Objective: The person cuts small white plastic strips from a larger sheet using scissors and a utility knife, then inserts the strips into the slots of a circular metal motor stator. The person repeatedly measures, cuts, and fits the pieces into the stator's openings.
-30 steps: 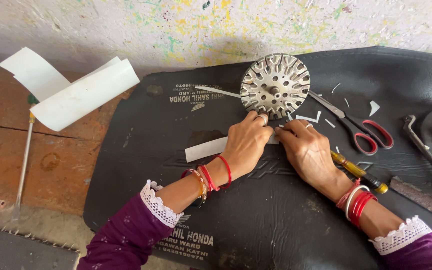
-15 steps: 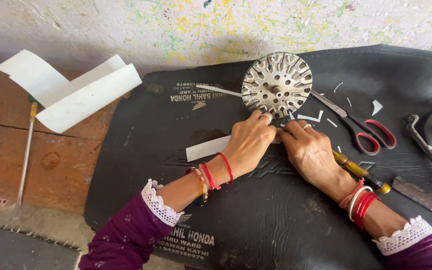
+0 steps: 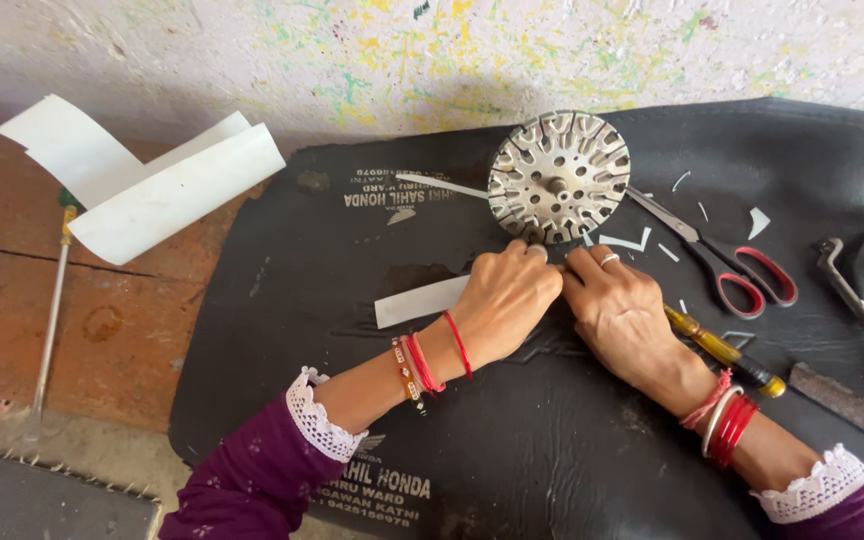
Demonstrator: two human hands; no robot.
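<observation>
Slotted silver metal disc (image 3: 559,176), round, ringed with radial slots and small holes.
Just below: left hand (image 3: 505,298) and right hand (image 3: 620,310) pinching a white paper strip (image 3: 420,301).

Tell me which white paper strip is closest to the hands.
The flat strip on the black mat, running under the left hand. The larger white sheets lie far off on the reddish floor, and the thin sliver sits up beside the metal disc.

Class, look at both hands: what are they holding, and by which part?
Left hand and right hand together pinch one end of the white strip.
</observation>
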